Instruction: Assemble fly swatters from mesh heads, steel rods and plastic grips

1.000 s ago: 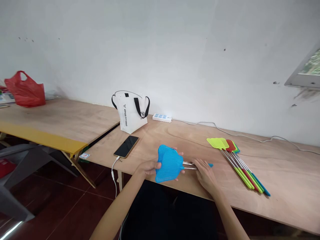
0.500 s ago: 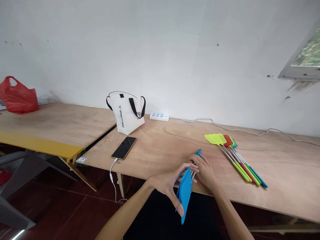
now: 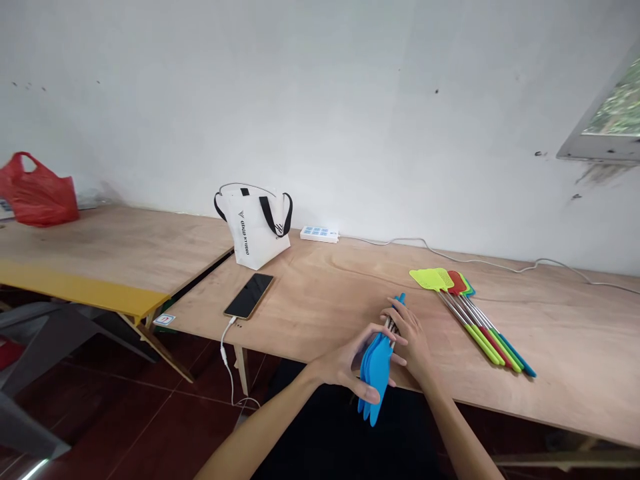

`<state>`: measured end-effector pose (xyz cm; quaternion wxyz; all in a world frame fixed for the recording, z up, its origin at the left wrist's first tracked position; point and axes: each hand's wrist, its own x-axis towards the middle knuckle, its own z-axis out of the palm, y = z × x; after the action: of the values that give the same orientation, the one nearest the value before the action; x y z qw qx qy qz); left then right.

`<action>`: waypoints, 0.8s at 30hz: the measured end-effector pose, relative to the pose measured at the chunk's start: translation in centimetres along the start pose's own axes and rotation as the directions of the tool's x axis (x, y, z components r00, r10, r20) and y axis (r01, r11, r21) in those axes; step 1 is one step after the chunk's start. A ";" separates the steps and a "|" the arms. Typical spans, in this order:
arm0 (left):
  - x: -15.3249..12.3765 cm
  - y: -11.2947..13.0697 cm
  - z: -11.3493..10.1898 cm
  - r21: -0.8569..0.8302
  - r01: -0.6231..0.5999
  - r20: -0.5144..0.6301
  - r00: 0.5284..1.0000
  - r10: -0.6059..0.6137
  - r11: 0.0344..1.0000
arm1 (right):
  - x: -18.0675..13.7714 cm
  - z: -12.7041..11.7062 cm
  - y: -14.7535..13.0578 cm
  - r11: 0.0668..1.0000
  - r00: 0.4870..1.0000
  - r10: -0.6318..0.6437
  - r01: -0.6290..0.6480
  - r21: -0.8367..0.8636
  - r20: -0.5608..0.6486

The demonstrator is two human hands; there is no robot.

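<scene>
Several blue fly swatters (image 3: pixel 377 368) are bunched together at the table's front edge, their flat heads toward me and their handles pointing away. My left hand (image 3: pixel 345 363) is closed around the heads, its thumb pressed on the near face. My right hand (image 3: pixel 409 333) wraps the shafts and handles just beyond; blue handle ends stick out above its fingers. Part of the shafts is hidden by the fingers. To the right, a fanned group of fly swatters (image 3: pixel 470 313) in yellow-green, red, green and blue lies on the table, touched by neither hand.
A phone (image 3: pixel 249 295) with a white charging cable lies left on the wooden table (image 3: pixel 320 300). Behind it stands a white bag (image 3: pixel 257 230) with black handles. A power strip (image 3: pixel 319 234) sits by the wall, its cord running right. A red plastic bag (image 3: pixel 40 193) rests on the left table.
The blue swatter heads have risen slightly and turned, so several stacked heads now show side by side. Both hands keep their hold. The other swatters have not moved.
</scene>
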<state>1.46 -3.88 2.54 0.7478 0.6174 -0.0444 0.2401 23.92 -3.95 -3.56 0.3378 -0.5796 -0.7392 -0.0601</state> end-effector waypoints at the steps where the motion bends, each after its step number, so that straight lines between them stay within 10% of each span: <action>1: 0.1 -0.3 0.1 -0.006 -0.009 -0.007 1.000 0.009 1.000 | -0.1 0.2 0.2 1.000 1.000 0.011 -0.011 -0.003 -0.013; 13: -0.1 0.3 -0.9 0.055 0.011 -0.123 0.992 -0.004 0.998 | 0.1 1.2 0.3 0.864 0.920 0.391 -0.352 0.360 -0.038; 18: -0.4 0.4 -0.6 0.430 0.056 -0.063 0.998 -0.032 0.901 | 1.3 -0.1 -2.0 0.295 0.711 0.665 -0.531 0.795 0.228; 24: 0.2 0.4 -0.1 0.636 -0.001 0.037 0.999 -0.029 0.772 | 2.0 -1.6 -4.4 -0.274 0.641 0.415 -0.589 0.760 0.646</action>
<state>1.44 -3.70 2.94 0.4962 0.8390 0.0274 0.2216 20.42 -4.48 0.11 0.5740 -0.4313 -0.2623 0.6447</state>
